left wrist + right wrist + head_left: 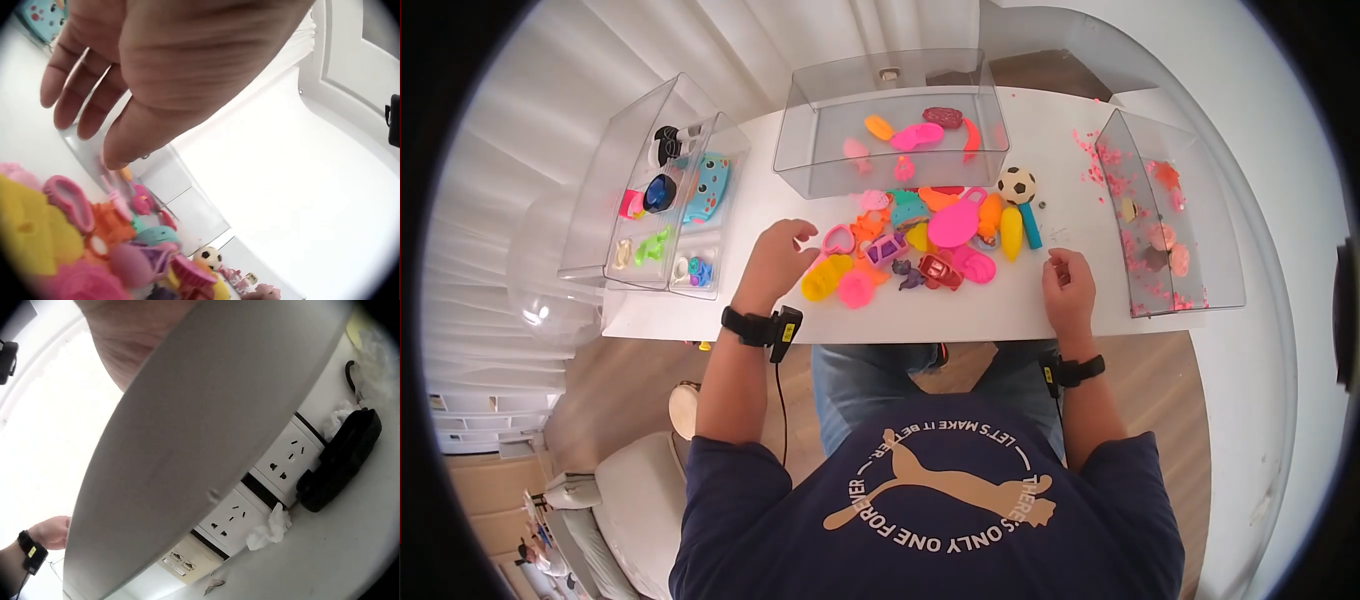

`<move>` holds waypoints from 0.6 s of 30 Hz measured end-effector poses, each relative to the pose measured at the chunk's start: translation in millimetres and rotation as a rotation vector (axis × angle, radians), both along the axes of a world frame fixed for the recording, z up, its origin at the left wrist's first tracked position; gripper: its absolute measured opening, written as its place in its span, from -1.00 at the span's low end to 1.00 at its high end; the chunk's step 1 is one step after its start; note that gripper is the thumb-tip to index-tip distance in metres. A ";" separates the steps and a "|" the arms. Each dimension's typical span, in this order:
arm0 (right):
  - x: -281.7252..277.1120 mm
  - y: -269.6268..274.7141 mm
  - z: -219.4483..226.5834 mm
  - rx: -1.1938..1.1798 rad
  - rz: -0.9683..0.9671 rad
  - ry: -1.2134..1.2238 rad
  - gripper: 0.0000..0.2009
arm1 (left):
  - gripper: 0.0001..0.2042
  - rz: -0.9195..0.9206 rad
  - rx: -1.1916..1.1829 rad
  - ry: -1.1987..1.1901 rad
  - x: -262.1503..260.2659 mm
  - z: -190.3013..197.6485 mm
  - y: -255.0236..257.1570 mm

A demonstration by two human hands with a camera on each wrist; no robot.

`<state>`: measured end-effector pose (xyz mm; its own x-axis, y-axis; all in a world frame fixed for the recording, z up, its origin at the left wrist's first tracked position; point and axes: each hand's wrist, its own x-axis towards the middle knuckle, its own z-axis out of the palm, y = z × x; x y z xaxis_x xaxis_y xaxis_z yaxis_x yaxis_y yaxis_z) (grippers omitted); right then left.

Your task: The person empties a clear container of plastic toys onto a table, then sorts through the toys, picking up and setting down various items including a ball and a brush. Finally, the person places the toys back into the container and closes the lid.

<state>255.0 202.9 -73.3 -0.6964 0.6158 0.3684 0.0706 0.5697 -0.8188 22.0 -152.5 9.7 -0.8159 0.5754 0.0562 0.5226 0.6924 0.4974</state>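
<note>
In the head view, the left hand (pixel 777 262) is over the table just left of the toy pile, near a pink heart-shaped ring (pixel 838 240) and a yellow toy (pixel 825 278). Its fingers are loosely bent and hold nothing; the left wrist view shows the left hand (pixel 150 69) above the toys. To the right of the pile, the right hand (pixel 1069 290) rests at the table's front part, fingers loosely curled with nothing visible in them. Between the hands lie a pink pan (pixel 957 218), a yellow banana (pixel 1011 234) and a purple toy (pixel 887 249).
A clear bin (pixel 795 160) with several toys stands behind the pile, next to a small soccer ball (pixel 1017 185). Another divided bin (pixel 613 190) stands at left. At right is a clear bin (pixel 1122 220) with pink pieces, some scattered beside it on the white table (pixel 960 325).
</note>
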 end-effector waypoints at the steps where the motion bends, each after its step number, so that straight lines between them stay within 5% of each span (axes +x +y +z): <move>1: 0.1 -0.6 0.5 0.004 0.000 0.002 -0.81 | -0.71 0.018 -0.018 0.015 1.8 -9.1 -4.1; 7: -0.6 1.0 -2.0 0.024 0.000 -0.001 -0.81 | -0.76 0.064 0.055 0.033 0.5 -29.3 5.0; 10: -0.1 0.1 -0.1 0.025 -0.003 -0.008 -0.81 | -0.83 -0.096 0.012 0.092 -10.2 -35.3 9.2; 18: -1.1 -0.2 -0.4 0.003 0.003 0.009 -0.81 | -0.92 -0.185 -0.274 0.143 -14.6 -28.4 21.5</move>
